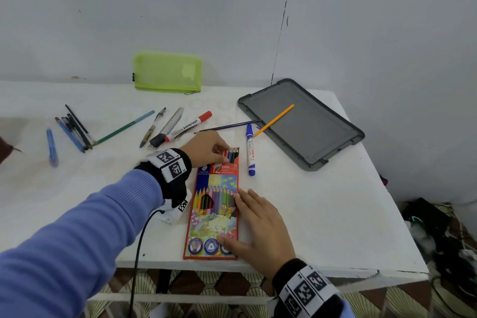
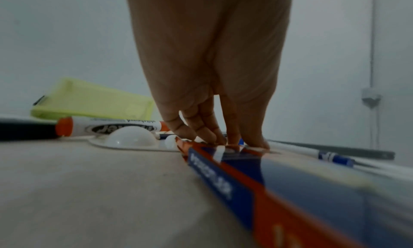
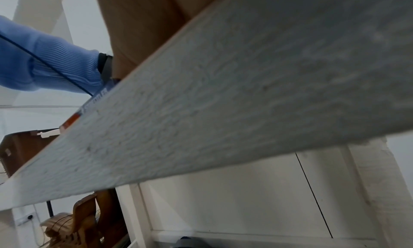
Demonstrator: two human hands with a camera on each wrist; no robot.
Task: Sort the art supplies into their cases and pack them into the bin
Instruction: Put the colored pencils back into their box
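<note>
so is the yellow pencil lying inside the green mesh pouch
No, the yellow pencil lies across the grey lid at the right, well apart from the green mesh pouch by the wall.

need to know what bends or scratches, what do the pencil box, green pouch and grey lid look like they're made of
Pencil box: likely thin glossy printed card; its face mirrors the left hand's fingertips in the left wrist view.
Green pouch: seemingly soft translucent mesh or plastic fabric, zipper pull at its corner.
Grey lid: probably rigid moulded plastic, matte, with a raised rim and tabs.
</note>
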